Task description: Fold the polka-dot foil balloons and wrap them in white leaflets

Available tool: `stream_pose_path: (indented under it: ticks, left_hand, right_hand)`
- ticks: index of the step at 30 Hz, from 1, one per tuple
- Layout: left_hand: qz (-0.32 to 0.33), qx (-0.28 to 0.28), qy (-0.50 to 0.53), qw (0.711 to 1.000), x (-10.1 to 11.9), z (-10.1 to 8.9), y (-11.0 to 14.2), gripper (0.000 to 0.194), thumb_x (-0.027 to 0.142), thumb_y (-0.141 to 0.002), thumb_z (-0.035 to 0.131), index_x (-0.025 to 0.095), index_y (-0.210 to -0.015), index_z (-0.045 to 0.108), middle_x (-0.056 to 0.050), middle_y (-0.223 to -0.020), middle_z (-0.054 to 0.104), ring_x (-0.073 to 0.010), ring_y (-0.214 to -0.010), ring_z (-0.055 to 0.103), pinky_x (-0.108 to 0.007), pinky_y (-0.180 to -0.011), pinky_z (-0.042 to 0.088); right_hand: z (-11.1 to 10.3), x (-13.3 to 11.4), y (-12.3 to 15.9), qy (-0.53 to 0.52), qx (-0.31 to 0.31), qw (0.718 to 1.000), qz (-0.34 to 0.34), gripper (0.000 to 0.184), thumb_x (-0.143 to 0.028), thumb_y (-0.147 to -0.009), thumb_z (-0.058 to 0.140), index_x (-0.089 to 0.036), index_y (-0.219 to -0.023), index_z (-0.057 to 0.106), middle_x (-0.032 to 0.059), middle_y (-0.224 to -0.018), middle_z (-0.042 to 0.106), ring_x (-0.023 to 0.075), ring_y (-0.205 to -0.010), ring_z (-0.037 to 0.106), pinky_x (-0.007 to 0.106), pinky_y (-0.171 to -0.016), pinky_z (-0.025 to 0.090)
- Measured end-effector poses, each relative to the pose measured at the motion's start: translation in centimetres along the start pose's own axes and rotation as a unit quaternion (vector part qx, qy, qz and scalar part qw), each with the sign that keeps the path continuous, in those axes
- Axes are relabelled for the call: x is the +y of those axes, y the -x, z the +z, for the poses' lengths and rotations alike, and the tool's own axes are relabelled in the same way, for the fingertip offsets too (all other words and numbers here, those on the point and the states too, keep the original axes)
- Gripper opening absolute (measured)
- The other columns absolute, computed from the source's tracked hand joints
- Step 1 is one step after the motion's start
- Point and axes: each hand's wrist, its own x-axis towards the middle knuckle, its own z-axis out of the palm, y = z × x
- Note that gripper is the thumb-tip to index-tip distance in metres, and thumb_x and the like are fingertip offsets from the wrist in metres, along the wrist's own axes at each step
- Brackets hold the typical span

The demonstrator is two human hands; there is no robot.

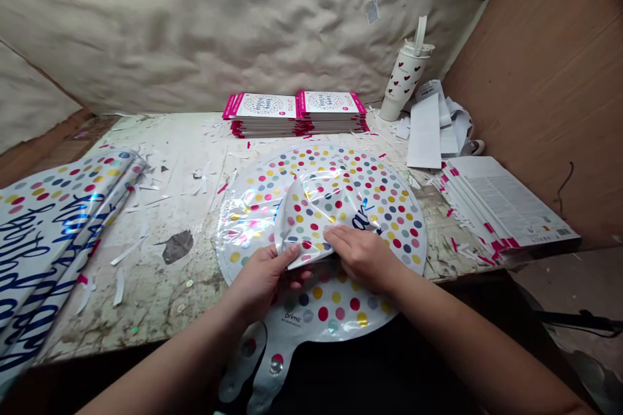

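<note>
A flat, uninflated foil balloon (311, 207) with coloured dots is partly folded over on itself, and blue lettering shows near its fold. My left hand (265, 275) pinches the folded edge between thumb and fingers. Close beside it, my right hand (363, 253) grips the foil with its fingers together; its thumb is hidden. Beneath lies a round dotted foil sheet (389, 207), flat on the table; I cannot tell how many layers there are. Two tails (275, 363) hang over the front edge, near a "prima" print.
Dotted foil balloons (53, 220) with blue lettering lie at the left. Pink-edged printed card stacks (265, 120) stand at the back. A white tumbler (403, 81), loose papers (426, 133) and more cards (511, 201) line the right. Paper scraps litter the worn table (165, 298).
</note>
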Motion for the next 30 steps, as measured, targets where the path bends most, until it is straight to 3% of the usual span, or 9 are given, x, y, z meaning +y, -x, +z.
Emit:
stream_pose_path:
  ticks: [4, 6, 8, 10, 12, 17, 25, 27, 30]
  left_hand:
    - [0.009, 0.042, -0.073, 0.996, 0.3, -1.0, 0.7, 0.040, 0.049, -0.087, 0.043, 0.014, -0.084, 0.062, -0.006, -0.066, 0.068, -0.0130, -0.053, 0.061, -0.020, -0.045, 0.045]
    - [0.014, 0.037, -0.219, 0.975, 1.4, -2.3, 1.4, 0.047, 0.055, -0.085, 0.040, 0.016, -0.074, 0.063, -0.005, -0.062, 0.066, -0.0144, -0.050, 0.059, -0.022, -0.046, 0.043]
    - [0.071, 0.092, -0.451, 0.885, 2.9, -3.1, 1.8, 0.051, 0.059, -0.081, 0.041, 0.017, -0.059, 0.058, -0.005, -0.053, 0.062, -0.0169, -0.048, 0.056, -0.025, -0.046, 0.041]
    - [0.195, 0.197, -0.639, 0.717, 4.3, -2.5, 1.3, 0.050, 0.058, -0.082, 0.041, 0.017, -0.056, 0.056, -0.006, -0.053, 0.059, -0.0198, -0.052, 0.056, -0.027, -0.049, 0.040]
    - [0.333, 0.211, -0.713, 0.580, 5.0, -0.3, -0.4, 0.043, 0.046, -0.088, 0.036, 0.016, -0.068, 0.060, -0.008, -0.067, 0.063, -0.0218, -0.065, 0.059, -0.030, -0.058, 0.043]
    - [0.444, -0.085, -0.736, 0.504, 2.7, 6.5, -7.2, 0.042, 0.031, -0.091, 0.033, 0.012, -0.126, 0.048, -0.014, -0.133, 0.047, -0.0242, -0.122, 0.042, -0.035, -0.099, 0.033]
    - [0.443, -0.122, -0.723, 0.516, 0.8, 7.0, -9.5, 0.071, 0.067, -0.079, 0.035, 0.028, -0.139, 0.030, -0.012, -0.147, 0.024, -0.0392, -0.134, 0.014, -0.064, -0.100, 0.010]
    - [0.449, -0.114, -0.710, 0.530, 0.9, 7.4, -9.3, 0.072, 0.068, -0.076, 0.041, 0.027, -0.135, 0.038, -0.011, -0.145, 0.030, -0.0399, -0.132, 0.021, -0.064, -0.101, 0.013]
    - [0.462, -0.066, -0.684, 0.561, 1.1, 7.2, -8.2, 0.051, 0.053, -0.083, 0.043, 0.022, -0.122, 0.056, -0.010, -0.134, 0.047, -0.0347, -0.122, 0.040, -0.055, -0.101, 0.027]
  right_hand:
    - [-0.9, 2.4, -1.2, -0.052, 0.174, 0.980, 0.084, 0.035, -0.022, -0.083, 0.042, -0.022, -0.112, 0.062, 0.0055, -0.103, 0.068, 0.0193, -0.087, 0.065, 0.039, -0.080, 0.054]
    - [-2.1, 4.7, -1.7, -0.108, 0.314, 0.930, 0.160, 0.031, -0.028, -0.083, 0.044, -0.017, -0.104, 0.063, 0.0076, -0.093, 0.069, 0.0182, -0.075, 0.066, 0.037, -0.070, 0.055]
    - [-3.1, 7.2, -2.0, -0.232, 0.446, 0.825, 0.258, 0.027, -0.038, -0.079, 0.051, -0.015, -0.089, 0.062, 0.0051, -0.078, 0.067, 0.0170, -0.067, 0.064, 0.034, -0.064, 0.055]
    - [-3.3, 9.2, -2.2, -0.343, 0.501, 0.726, 0.324, 0.028, -0.043, -0.072, 0.058, -0.016, -0.078, 0.057, 0.0009, -0.067, 0.063, 0.0161, -0.063, 0.063, 0.032, -0.059, 0.055]
    - [-2.9, 10.4, -2.2, -0.378, 0.494, 0.704, 0.344, 0.027, -0.043, -0.070, 0.058, -0.018, -0.077, 0.053, 0.0006, -0.067, 0.062, 0.0165, -0.065, 0.063, 0.032, -0.058, 0.055]
    - [-2.8, 12.5, -1.9, -0.381, 0.477, 0.699, 0.373, 0.011, -0.028, -0.076, 0.052, -0.018, -0.080, 0.051, 0.0025, -0.070, 0.063, 0.0173, -0.072, 0.065, 0.033, -0.061, 0.056]
    - [-6.2, 10.3, -2.3, -0.366, 0.420, 0.748, 0.360, 0.017, -0.030, -0.084, 0.047, -0.017, -0.087, 0.059, 0.0032, -0.072, 0.066, 0.0181, -0.078, 0.066, 0.036, -0.069, 0.056]
    - [-5.0, 6.7, -2.7, -0.322, 0.366, 0.822, 0.295, 0.021, -0.031, -0.084, 0.048, -0.018, -0.095, 0.061, 0.0047, -0.085, 0.068, 0.0189, -0.087, 0.065, 0.037, -0.078, 0.054]
    - [-1.8, 1.6, -2.8, -0.112, 0.138, 0.979, 0.097, 0.034, -0.019, -0.084, 0.044, -0.021, -0.113, 0.060, 0.0055, -0.117, 0.061, 0.0202, -0.113, 0.054, 0.041, -0.100, 0.039]
